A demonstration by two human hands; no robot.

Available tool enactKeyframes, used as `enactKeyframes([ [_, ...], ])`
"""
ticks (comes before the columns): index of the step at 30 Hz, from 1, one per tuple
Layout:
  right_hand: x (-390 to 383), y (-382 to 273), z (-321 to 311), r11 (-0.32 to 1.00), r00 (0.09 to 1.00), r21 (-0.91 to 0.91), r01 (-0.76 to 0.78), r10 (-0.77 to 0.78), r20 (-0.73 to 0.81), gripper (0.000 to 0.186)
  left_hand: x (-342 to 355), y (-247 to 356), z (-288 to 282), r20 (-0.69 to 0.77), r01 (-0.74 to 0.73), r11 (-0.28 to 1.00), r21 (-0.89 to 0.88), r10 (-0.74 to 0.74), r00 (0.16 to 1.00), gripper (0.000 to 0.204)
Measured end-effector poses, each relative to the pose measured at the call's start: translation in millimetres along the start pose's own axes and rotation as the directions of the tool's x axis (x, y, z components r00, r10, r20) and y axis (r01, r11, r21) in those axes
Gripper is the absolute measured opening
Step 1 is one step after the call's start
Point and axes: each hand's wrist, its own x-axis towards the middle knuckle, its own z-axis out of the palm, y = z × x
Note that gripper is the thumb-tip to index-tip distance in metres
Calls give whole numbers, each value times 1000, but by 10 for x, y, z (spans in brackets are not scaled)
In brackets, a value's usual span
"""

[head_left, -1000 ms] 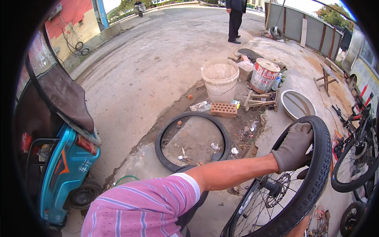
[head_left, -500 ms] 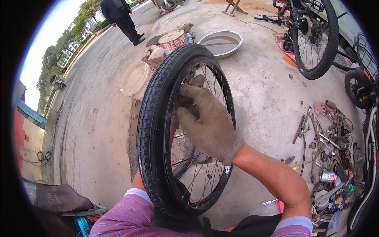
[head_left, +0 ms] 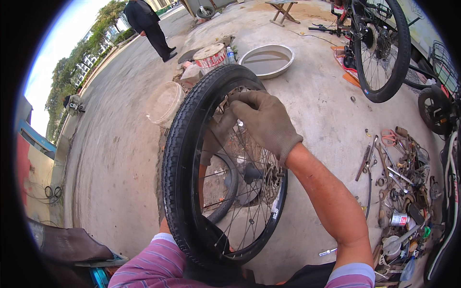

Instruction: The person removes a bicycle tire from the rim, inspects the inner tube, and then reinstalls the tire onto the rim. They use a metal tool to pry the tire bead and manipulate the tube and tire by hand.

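Observation:
A bicycle wheel with a black tyre (head_left: 178, 158) stands upright before me, tilted, its lower part against my lap. My right hand (head_left: 269, 122), in a brown knitted glove, is closed in a pinch just inside the upper rim. Whatever lies between its fingertips is too small to make out. From the wheel's left, my left hand (head_left: 213, 139), gloved alike, reaches up behind the spokes. Its fingers are pressed together close to the right fingertips; the rim and spokes partly hide them, and what they hold is unclear.
Tools and parts (head_left: 398, 177) lie heaped on the concrete at right, below an upturned bicycle (head_left: 403, 57). Beyond the wheel are a water basin (head_left: 288, 65), a pale bucket (head_left: 165, 103) and a red-white tub (head_left: 210, 56). A person (head_left: 151, 29) stands on the road.
My right hand has gone from spread fingers to a pinch near the upper rim. The wheel has turned and tipped slightly, and my left hand shows more behind the spokes.

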Motion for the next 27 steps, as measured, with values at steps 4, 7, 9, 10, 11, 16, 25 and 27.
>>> enactKeyframes([
  [4,100,-143,8,978,973,65,-198,188,134,34,-132,138,33,46,54,999,0,-54,997,55],
  [7,47,-177,-14,976,984,156,-154,137,112,38,-112,81,218,57,66,975,-214,-55,997,53],
  [9,19,-145,-20,964,977,181,-194,173,124,36,-95,-37,325,51,0,973,-232,12,999,52],
  [10,8,-118,-29,956,973,195,-218,197,123,35,-85,-106,369,52,-18,959,-282,34,998,51],
  [11,-4,-87,-42,958,976,207,-199,174,132,34,-70,-175,404,51,-44,944,-327,64,997,51],
  [16,-6,93,-57,933,984,318,-167,138,112,32,7,-394,517,66,-53,819,-572,110,992,48],
  [25,75,157,-8,964,990,230,-135,143,-19,31,-67,-523,527,334,416,232,-879,-324,885,36],
  [27,85,144,-7,969,988,203,-142,152,-35,31,-65,-518,563,322,393,227,-891,-293,900,37],
])
